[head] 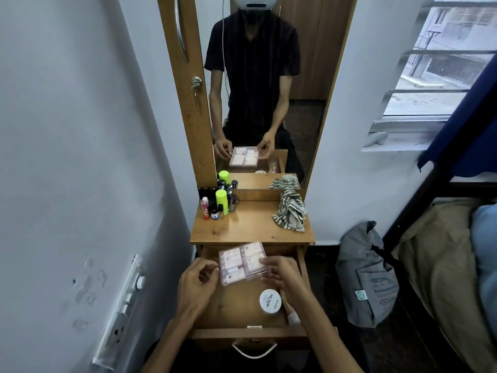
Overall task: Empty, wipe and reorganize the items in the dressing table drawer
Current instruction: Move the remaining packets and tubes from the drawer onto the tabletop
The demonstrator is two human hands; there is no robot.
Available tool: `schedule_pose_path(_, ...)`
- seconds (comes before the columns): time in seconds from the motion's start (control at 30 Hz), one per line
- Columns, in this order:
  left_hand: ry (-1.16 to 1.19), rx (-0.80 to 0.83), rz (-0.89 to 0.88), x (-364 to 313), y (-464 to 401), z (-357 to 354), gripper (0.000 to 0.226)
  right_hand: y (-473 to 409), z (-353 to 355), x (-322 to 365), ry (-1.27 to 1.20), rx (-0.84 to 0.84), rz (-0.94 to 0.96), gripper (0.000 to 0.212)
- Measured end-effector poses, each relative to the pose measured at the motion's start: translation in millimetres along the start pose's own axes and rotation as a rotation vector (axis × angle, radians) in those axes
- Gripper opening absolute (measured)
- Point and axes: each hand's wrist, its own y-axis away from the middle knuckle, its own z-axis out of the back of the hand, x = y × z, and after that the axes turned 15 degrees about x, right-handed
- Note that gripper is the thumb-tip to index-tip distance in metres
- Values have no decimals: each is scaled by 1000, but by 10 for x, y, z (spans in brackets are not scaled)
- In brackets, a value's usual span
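The wooden drawer (236, 305) of the dressing table stands pulled out below me. Over its far half I hold a clear pink box (242, 262) of small pale pieces, tilted slightly. My right hand (282, 275) grips the box's right edge. At the box's left edge my left hand (200, 281) has its fingers curled and touching it. A round white jar (270, 301) labelled nail polish lies on the drawer floor near my right wrist. A small pale item (293, 317) sits at the drawer's right wall, partly hidden by my forearm.
On the tabletop (250, 227), several small cosmetic bottles and a lime-green capped bottle (222, 201) crowd the back left. A striped cloth (291, 211) lies at the back right. A mirror rises behind. A grey bag (365, 275) and a bed stand to the right.
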Motion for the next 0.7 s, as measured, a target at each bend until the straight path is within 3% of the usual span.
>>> schedule_pose_path(0.13,78,-27,12,-171,-127,-33,13,-2,6,230,-94,-32,101,5)
schedule_pose_path(0.27,126,-12,22,-375,-346,-114,17,-229,49,391,-89,-89,93,13)
schedule_pose_path(0.4,101,24,76,-430,-634,-189,26,-524,103,499,-44,-151,102,6)
schedule_pose_path(0.6,58,12,134,-449,-848,-263,31,-826,163,560,139,-194,102,8)
schedule_pose_path(0.7,62,34,137,-438,-895,-291,30,-853,169,608,456,-277,91,15)
